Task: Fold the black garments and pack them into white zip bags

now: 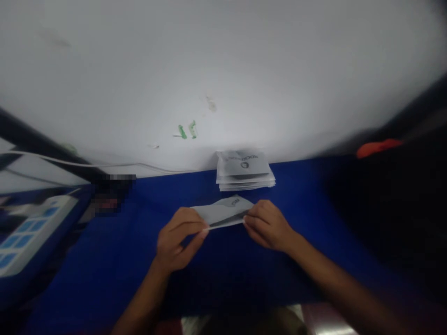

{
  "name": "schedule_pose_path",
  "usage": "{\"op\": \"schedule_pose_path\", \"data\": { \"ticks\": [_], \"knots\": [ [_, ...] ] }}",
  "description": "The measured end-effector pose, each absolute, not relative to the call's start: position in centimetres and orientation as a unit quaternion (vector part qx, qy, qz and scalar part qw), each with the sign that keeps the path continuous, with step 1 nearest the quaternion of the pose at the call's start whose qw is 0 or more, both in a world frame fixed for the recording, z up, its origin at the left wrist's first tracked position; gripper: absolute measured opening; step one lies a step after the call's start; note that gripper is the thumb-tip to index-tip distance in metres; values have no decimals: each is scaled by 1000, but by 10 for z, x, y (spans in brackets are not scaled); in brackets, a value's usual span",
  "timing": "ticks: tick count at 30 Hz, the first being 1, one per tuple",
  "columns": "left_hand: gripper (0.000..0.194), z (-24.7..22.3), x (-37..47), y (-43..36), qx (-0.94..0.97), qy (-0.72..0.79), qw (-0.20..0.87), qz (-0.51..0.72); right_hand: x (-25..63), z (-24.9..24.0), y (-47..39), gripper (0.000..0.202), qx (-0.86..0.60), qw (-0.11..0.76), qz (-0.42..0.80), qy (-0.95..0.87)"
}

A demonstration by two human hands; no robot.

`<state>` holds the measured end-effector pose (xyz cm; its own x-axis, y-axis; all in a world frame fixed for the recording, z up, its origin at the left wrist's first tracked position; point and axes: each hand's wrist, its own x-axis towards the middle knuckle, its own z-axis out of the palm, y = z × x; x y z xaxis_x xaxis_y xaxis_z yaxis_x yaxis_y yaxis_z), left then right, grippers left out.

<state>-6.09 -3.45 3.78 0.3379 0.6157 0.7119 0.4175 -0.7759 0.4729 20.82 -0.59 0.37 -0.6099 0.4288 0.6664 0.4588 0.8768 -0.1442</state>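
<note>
A pale printed bag [221, 211] is stretched between my two hands above the blue table surface. My left hand [181, 237] pinches its left corner between thumb and fingers. At the right corner, my right hand [267, 224] has its fingers closed on the same bag. Along the near edge a dark gap shows between its layers. Just beyond it, a stack of similar pale bags [244, 171] with dark lettering rests on the table against the white wall.
The blue table [146, 251] meets a white wall [223, 60] bearing green marks. A white strip with blue squares [31, 235] lies at the left. A thin cable [87, 164] runs along the wall. An orange object [379, 148] is at the right.
</note>
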Motion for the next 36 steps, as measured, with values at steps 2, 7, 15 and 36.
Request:
{"op": "schedule_pose_path", "data": {
  "ticks": [2,7,15,36],
  "knots": [
    [16,40,-71,-30,761,344,65,547,219,6,2,9,-283,357,-35,-890],
    [8,37,-79,-23,680,369,62,631,235,12,14,5,-321,344,-38,-882],
    [9,33,-48,-37,753,273,202,563,215,8,6,32,-310,297,50,-902],
    [15,1,-9,-41,793,298,200,491,213,26,101,60,-449,179,-152,-862]
  ]
}}
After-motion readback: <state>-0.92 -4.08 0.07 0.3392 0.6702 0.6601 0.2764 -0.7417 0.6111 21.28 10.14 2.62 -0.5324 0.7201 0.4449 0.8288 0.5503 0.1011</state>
